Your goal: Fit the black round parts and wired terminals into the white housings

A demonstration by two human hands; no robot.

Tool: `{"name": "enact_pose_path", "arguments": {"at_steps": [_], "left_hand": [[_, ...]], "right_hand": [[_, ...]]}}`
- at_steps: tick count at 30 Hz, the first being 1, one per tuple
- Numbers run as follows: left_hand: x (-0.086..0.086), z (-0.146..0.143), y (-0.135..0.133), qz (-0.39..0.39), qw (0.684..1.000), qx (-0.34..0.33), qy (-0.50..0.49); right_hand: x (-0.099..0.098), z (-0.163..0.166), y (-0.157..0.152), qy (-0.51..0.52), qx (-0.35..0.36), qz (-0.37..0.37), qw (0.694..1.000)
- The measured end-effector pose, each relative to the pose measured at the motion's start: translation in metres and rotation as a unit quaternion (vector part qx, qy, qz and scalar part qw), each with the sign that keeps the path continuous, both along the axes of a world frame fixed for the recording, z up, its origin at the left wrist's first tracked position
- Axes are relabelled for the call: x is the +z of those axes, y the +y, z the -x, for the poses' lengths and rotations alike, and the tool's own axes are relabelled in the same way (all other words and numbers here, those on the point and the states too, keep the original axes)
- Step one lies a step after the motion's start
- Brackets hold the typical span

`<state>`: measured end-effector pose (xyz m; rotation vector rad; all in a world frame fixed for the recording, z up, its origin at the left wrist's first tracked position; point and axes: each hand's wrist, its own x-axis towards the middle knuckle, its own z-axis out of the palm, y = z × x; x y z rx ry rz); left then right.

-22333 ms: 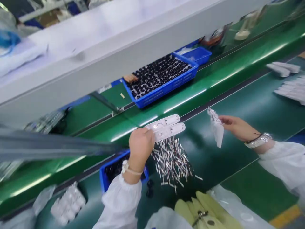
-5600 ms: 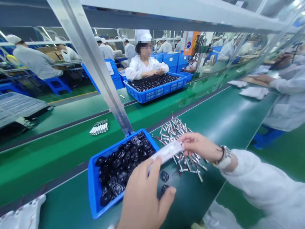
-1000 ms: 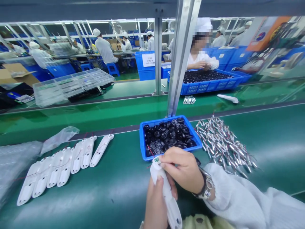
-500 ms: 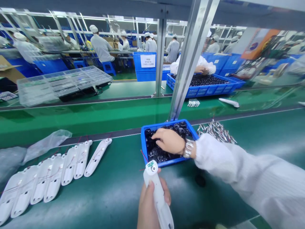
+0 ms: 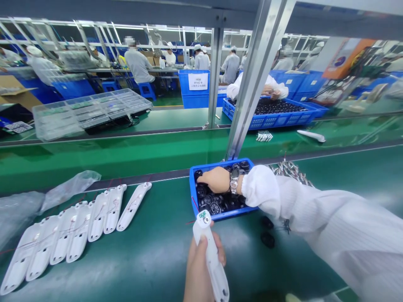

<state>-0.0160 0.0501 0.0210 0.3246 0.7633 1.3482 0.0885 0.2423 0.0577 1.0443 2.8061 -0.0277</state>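
Observation:
My left hand [image 5: 199, 268] is closed round a long white plastic housing [image 5: 210, 256], held upright with a small green circuit board at its top end. My right hand [image 5: 214, 179] reaches into the small blue bin [image 5: 192, 196] of black round parts [image 5: 211, 205]. Its fingers curl down among the parts at the bin's far left, and what they pinch is hidden. A watch sits on that wrist.
A row of white housings [image 5: 72, 228] lies at the left beside clear plastic bags [image 5: 67, 189]. A slanted metal post [image 5: 256, 79] rises behind the bin. Silver pins [image 5: 291, 170] lie at the right. Two black parts [image 5: 267, 231] rest on the belt. Co-workers sit beyond.
My right hand has slid further left and back inside the blue bin. The white housing in my left hand stays upright, almost unmoved. The view shifted slightly.

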Motion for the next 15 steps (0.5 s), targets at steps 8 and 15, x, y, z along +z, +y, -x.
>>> {"name": "enact_pose_path", "arguments": {"at_steps": [8,15], "left_hand": [[0.002,-0.001,0.000,-0.001,1.000,-0.001,0.007],[0.016,0.002,-0.002,-0.015,1.000,-0.019,0.001]], "right_hand": [[0.022,-0.009,-0.011,0.116,-0.090,0.007,0.989],[0.075,-0.034,-0.068,0.439,-0.201,0.437,0.759]]}}
